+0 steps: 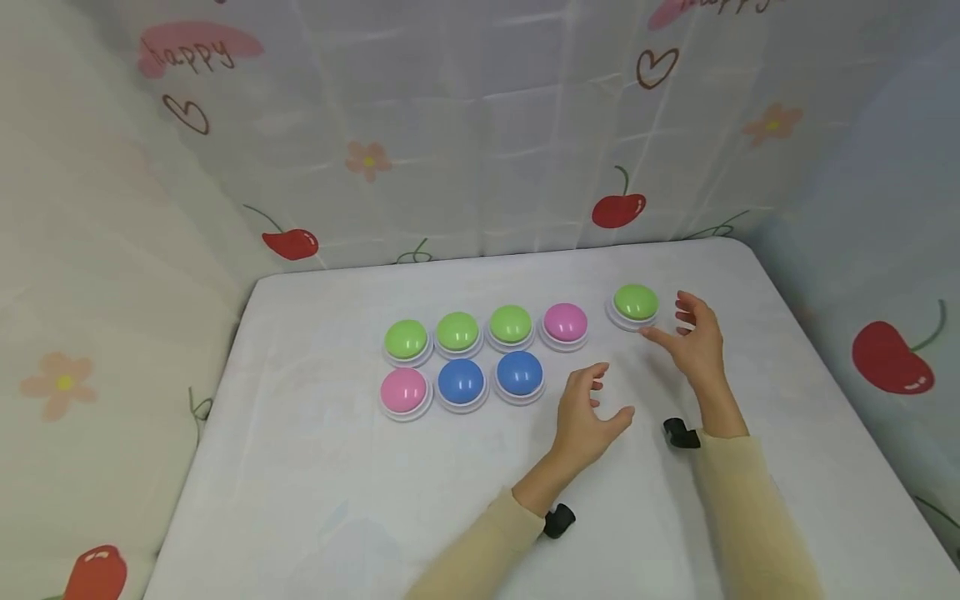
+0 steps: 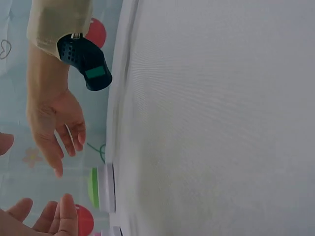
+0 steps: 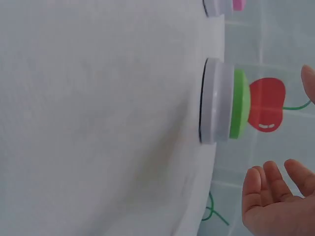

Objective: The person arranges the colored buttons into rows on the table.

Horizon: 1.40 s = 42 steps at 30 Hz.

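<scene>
My right hand (image 1: 696,343) hovers just right of a green dome push button (image 1: 636,301) on a white round base. Its thumb and fingers are spread apart, and nothing is between them. In the right wrist view, the same green button (image 3: 239,103) stands apart from the fingers (image 3: 278,184). My left hand (image 1: 587,419) is held above the table, empty, with thumb and fingers apart. Nearest to it are a blue button (image 1: 519,372) and a pink button (image 1: 566,322).
Left of the pink button stand three green buttons (image 1: 457,331) in a row. Before them are a pink button (image 1: 403,390) and another blue button (image 1: 461,381). All are on a white table (image 1: 285,467), with a printed curtain (image 1: 480,192) behind. Each sleeve bears a black wrist camera (image 1: 681,434).
</scene>
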### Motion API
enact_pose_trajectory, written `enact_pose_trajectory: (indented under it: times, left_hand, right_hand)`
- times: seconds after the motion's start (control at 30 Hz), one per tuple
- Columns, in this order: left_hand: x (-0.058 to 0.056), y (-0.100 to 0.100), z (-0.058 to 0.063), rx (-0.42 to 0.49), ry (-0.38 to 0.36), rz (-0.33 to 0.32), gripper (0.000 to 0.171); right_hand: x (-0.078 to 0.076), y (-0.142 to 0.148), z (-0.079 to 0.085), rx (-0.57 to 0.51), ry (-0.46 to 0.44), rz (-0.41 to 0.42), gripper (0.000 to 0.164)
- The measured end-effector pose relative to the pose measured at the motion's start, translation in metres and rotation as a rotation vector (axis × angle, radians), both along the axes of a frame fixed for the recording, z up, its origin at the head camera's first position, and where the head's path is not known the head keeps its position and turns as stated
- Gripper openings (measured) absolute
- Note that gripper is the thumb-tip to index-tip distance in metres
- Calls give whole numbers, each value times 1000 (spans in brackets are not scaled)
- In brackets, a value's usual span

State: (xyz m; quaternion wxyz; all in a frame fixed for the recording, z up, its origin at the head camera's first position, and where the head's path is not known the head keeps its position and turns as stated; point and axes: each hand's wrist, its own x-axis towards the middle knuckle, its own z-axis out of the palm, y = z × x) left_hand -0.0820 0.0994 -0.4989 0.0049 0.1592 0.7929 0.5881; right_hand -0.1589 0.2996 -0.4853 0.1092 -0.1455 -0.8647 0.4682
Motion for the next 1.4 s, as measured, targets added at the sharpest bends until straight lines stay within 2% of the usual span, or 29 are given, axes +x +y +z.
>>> enact_pose_trajectory:
  times: [0.13,0.27,0.47,0.7,1.0,1.2,1.4]
  left_hand:
    - [-5,8,-2,-53,-1,-36,70]
    - [-10,13,-6,-85,7,-28,73]
    - [-20,15,-10,-87,-18,-14,75]
    - [-28,17,-11,-21,-77,-9,73]
    - [-24,16,-15,47,-169,-3,71]
    - [-22,16,-17,63,-168,-1,69]
    - [-23,15,-18,65,-152,13,67]
  right_hand:
    - [-18,12,-9,-49,-114,19,97]
    - [-32,18,-18,-101,-188,48,104]
    - [-46,16,-23,-95,-239,94,105]
    - [-57,13,-29,-45,-242,143,101]
    - [-59,14,-36,-3,-250,115,95]
    - [-56,15,-37,4,-237,76,89]
    - [-55,14,-40,-3,-230,-7,90]
